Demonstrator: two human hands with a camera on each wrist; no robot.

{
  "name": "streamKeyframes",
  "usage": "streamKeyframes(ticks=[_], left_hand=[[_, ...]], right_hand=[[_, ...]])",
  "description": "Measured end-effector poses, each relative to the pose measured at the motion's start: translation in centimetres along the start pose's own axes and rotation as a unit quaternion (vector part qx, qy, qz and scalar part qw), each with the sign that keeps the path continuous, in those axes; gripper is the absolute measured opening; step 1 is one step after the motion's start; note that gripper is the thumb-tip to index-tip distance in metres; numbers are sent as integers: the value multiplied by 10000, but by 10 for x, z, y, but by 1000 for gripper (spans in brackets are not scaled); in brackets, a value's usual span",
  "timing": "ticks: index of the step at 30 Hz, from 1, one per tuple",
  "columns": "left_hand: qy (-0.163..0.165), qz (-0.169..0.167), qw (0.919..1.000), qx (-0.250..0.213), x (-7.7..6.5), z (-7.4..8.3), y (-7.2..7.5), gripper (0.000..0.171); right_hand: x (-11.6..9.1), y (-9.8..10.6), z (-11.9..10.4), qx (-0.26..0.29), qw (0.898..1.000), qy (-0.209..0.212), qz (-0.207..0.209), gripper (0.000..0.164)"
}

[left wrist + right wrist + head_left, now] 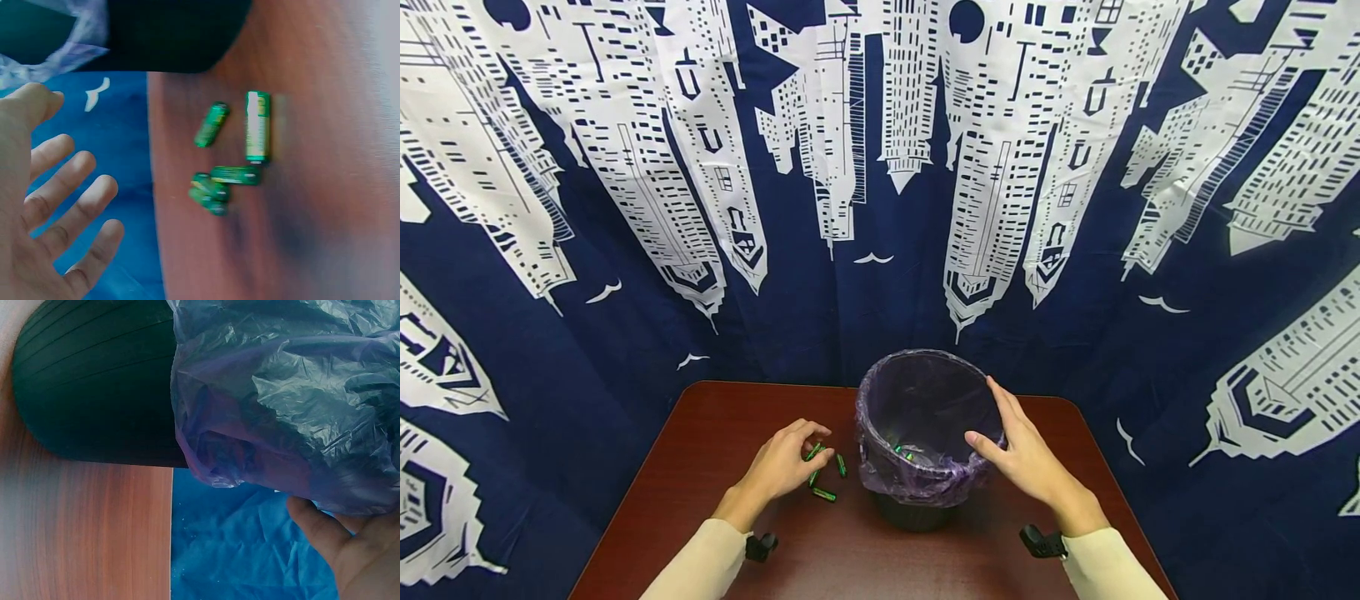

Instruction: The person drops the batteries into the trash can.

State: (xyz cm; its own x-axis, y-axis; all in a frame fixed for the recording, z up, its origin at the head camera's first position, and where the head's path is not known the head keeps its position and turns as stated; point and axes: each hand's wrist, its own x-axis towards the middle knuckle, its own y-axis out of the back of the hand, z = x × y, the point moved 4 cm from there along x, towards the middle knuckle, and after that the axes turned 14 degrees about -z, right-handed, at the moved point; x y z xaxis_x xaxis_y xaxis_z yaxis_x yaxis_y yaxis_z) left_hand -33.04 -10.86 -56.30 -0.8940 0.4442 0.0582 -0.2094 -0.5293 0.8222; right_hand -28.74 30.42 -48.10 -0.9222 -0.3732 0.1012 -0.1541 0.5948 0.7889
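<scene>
Several small green batteries [823, 494] lie on the table to the left of a dark trash bin [917, 515]; the left wrist view shows one battery [257, 127] apart from a small cluster [209, 192]. My left hand [782, 462] hovers over them with loosely bent, spread fingers and nothing in its grasp. A translucent purple bag [281, 412] lines the bin and folds over its rim. Inside, a few small green pieces [897, 449] show at the bottom. With fingers extended, my right hand [1026, 454] rests at the bin's right rim, against the bag.
The reddish-brown wooden table [722, 425] reaches back to a navy curtain [805, 333] printed with white buildings. Dark wrist cameras [762, 547] sit on both forearms. The bin stands right of the table's middle.
</scene>
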Motion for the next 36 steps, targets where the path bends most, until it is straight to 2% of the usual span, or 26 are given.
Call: streamKeyframes(ticks=[10,13,19,24,31,36], left_hand=[[-31,-585,9982,-132,-13,-24,-33,33],[-42,-732,9972,-108,-15,-29,-38,33],[-303,-971,9948,-105,-17,-36,-44,35],[-345,-1264,9914,-22,-17,-43,-54,36],[-478,-1321,9901,63,-16,-46,-63,28],[-612,-1194,9903,373,-15,-43,-64,23]], right_hand=[[1,0,0,-2,10000,9,10,105],[1,0,0,-11,10000,20,14,105],[0,-1,1,1,10000,-3,20,105],[-1,-1,1,-25,10000,-7,38,105],[0,-1,1,-27,10000,23,55,105],[-1,-1,0,-37,10000,10,47,105]])
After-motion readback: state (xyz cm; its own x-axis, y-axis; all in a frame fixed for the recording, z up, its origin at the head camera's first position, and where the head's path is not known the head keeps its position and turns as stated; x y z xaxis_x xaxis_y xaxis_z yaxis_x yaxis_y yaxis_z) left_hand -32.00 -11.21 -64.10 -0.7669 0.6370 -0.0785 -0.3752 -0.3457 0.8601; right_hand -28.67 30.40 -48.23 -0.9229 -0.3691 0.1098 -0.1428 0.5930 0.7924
